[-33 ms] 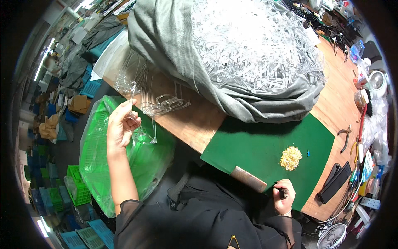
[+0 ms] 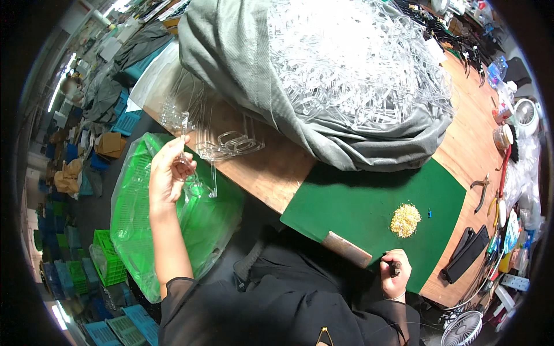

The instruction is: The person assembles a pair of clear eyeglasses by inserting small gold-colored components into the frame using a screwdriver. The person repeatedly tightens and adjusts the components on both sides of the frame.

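Note:
My left hand [image 2: 169, 172] is raised over the left side of the table and pinches a clear plastic frame [image 2: 214, 181], thin and looped like eyewear. Close behind it, more clear frames [image 2: 231, 144] lie by the wooden edge. At the front of the green mat [image 2: 352, 199], my right hand [image 2: 398, 277] is closed around a small dark tool [image 2: 395, 268], mostly hidden by the fingers. Beyond that hand lies a little heap of tiny yellowish pieces [image 2: 405, 220], with a small blue bit [image 2: 429, 214] beside it.
A grey cloth [image 2: 231, 52] wraps a large pile of clear plastic pieces [image 2: 358, 69]. A flat pale block [image 2: 346, 249] sits at the mat's front edge. Pliers [image 2: 480, 190] and a black case [image 2: 466, 254] lie right. A plastic-covered green crate [image 2: 135, 213] stands below left.

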`<state>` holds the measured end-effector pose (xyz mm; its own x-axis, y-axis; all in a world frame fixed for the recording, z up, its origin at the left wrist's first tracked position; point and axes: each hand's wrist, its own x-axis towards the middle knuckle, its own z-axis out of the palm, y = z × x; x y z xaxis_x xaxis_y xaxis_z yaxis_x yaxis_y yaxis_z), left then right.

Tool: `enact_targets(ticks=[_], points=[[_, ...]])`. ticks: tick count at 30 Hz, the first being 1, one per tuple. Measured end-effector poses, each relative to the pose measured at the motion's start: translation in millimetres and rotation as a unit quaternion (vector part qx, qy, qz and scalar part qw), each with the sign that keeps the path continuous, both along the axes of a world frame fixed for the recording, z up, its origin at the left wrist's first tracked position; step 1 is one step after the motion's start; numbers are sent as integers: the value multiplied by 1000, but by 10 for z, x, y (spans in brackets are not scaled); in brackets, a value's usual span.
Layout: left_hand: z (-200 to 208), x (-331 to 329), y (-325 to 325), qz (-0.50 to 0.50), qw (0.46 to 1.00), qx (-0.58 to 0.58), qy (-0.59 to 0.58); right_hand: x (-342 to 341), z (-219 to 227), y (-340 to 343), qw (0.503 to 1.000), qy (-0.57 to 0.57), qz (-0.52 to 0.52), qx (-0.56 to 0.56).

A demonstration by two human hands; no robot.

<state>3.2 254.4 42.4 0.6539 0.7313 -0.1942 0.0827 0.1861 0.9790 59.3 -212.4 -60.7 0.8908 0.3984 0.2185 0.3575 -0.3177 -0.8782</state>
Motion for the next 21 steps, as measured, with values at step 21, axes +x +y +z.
enact_targets(ticks=[21], points=[[-762,772,132,-269,646,654,287,160,65,184,996,73,-10,-45]])
